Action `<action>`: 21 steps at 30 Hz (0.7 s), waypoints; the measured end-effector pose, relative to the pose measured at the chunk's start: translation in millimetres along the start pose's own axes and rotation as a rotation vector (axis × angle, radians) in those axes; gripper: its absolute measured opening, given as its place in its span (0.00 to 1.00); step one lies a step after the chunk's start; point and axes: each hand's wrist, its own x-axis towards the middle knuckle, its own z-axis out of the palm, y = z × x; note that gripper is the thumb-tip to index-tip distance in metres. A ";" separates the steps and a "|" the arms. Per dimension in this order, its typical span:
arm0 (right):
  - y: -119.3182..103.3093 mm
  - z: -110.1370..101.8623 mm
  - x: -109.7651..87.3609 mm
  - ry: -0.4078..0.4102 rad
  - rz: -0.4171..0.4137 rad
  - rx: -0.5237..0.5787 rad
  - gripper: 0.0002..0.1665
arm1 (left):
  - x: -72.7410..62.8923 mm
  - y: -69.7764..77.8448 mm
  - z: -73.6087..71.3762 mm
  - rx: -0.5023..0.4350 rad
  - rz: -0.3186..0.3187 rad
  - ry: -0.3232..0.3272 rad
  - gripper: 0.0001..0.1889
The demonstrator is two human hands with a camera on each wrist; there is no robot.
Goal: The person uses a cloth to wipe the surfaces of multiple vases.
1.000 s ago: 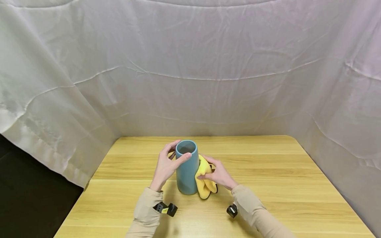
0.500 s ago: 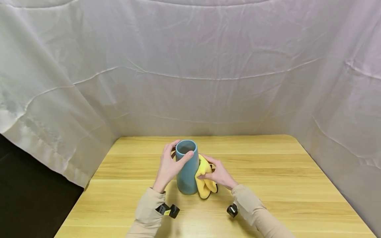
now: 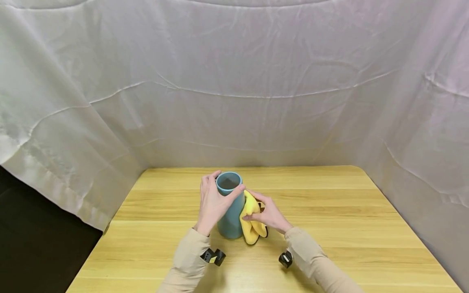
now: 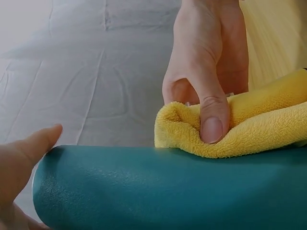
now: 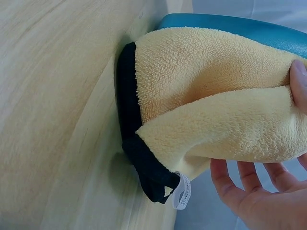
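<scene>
A tall blue vase (image 3: 231, 221) stands upright on the table, its open mouth facing up. My left hand (image 3: 213, 203) grips it near the top, thumb across the near side of the rim and fingers round the far left side. To the right, my right hand (image 3: 269, 215) holds a folded yellow towel (image 3: 250, 234) against the vase's side. In the left wrist view the thumb of the right hand (image 4: 204, 62) presses into the towel's fold, close against the vase wall. Dark edging (image 5: 127, 91) and a small white label (image 5: 181, 191) show on the towel in the right wrist view.
The wooden table (image 3: 348, 228) reaches back to a grey cloth curtain (image 3: 256, 122) that hangs behind and on both sides. A black area (image 3: 36, 232) lies beyond the table's left edge. Each wrist wears a small black camera (image 3: 286, 259).
My left hand has shifted right and turned round the vase's top, its thumb now farther right along the rim. The right hand and the towel stay in place.
</scene>
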 end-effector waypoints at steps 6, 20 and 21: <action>-0.4 0.6 0.0 -0.005 -0.002 0.003 0.52 | 0.0 -1.1 0.9 -0.010 0.013 0.036 0.45; 0.9 -0.2 -0.4 0.013 0.004 -0.026 0.51 | 4.9 -17.9 -9.6 -0.259 0.063 -0.044 0.41; 1.5 -0.1 -0.4 0.014 0.001 -0.030 0.51 | 5.5 -19.3 -10.8 -0.278 0.064 -0.058 0.41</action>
